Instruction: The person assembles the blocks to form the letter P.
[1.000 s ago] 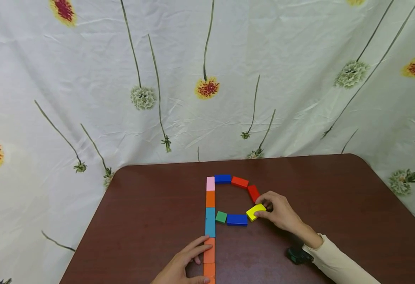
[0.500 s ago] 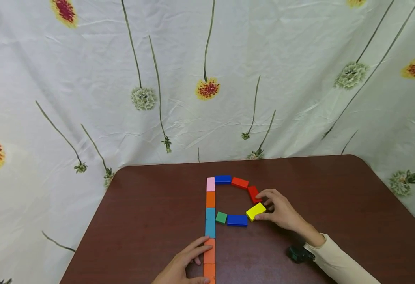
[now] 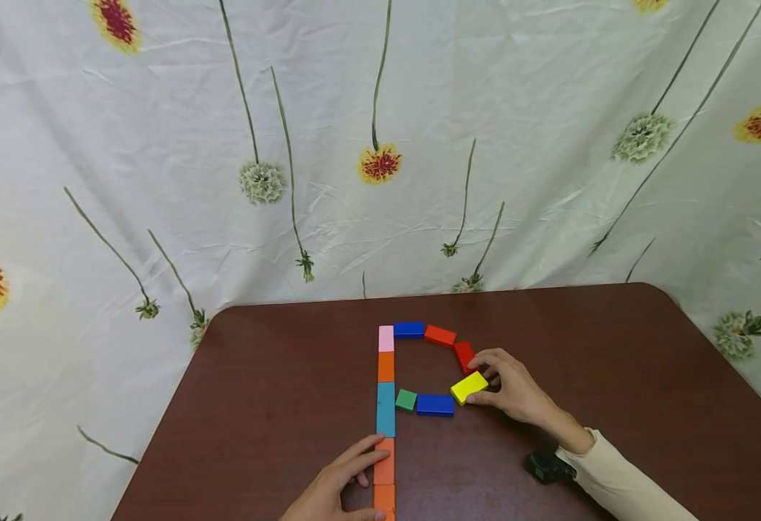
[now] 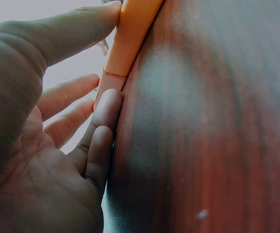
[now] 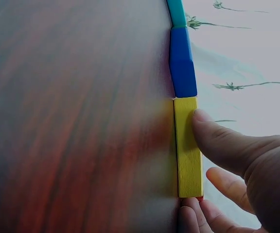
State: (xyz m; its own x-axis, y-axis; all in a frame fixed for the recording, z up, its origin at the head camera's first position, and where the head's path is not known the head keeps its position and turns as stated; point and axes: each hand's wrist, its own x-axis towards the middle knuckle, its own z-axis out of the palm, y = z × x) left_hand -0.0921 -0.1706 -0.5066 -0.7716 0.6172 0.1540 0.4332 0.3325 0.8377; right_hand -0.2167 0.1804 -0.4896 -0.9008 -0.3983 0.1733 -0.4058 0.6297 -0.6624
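My right hand is at a yellow block lying slantwise on the table. The thumb presses the yellow block's near edge, the index finger reaches the lower end of a red block, and other fingers curl at the yellow block's end in the right wrist view. My left hand rests along the column's near part with fingers extended. Its fingertips touch an orange block; its thumb lies on the nearer orange block. Two blue blocks, one beside the yellow one, belong to the loop.
The column continues away through a light blue block, another orange block and a pink block. A green block joins the loop's lower side. A dark device sits by the right sleeve. A flowered cloth hangs behind the brown table.
The right index finger has shifted slightly from the corner between the red and yellow blocks onto the red block's lower end. The left hand and the other blocks stay put.
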